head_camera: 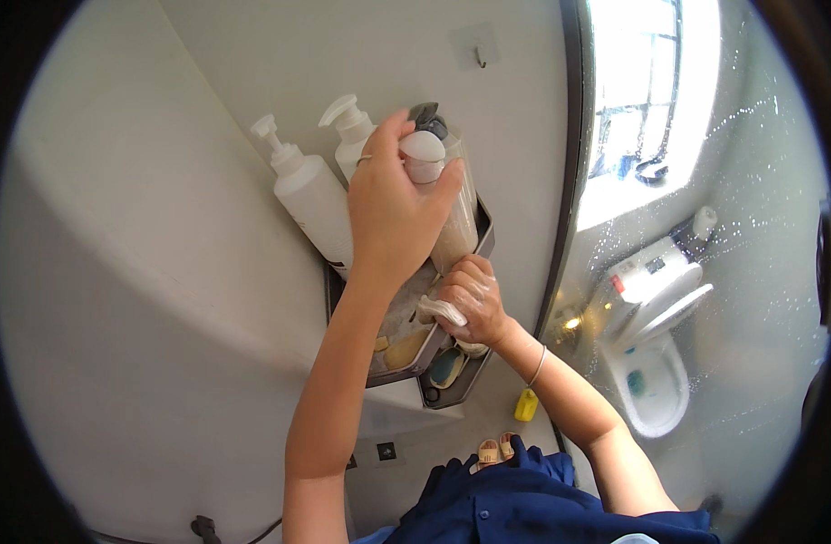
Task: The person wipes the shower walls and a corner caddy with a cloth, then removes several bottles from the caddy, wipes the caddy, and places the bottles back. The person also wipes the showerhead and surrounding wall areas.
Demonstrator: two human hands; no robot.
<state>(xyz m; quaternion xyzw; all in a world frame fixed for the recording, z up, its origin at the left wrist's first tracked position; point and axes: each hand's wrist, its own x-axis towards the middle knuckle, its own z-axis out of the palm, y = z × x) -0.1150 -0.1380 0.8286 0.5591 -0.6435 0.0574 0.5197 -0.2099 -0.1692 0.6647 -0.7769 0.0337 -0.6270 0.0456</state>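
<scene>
My left hand (398, 204) curls around the neck of a clear pump bottle (458, 234) with a white pump head (423, 151). Lower down, my soapy right hand (474, 299) clutches a bunched whitish cloth (443, 311) near the bottle's base. Both hands are over a dark-edged corner shelf (426, 357) whose surface looks wet and whitish. Left of my left hand, a white pump bottle (313, 200) leans in the view. Behind that hand, a second white pump bottle (349, 129) is partly covered. A dark grey object (429, 119) shows beyond the clear bottle.
A yellowish bar (407, 350) lies on the shelf. Below it, a lower tier (449, 394) holds a blue-green oval item (447, 367). A wet glass panel (748, 306) on the right has a dark frame (566, 204); a toilet (650, 381) is beyond. A hook (480, 58) is on the wall.
</scene>
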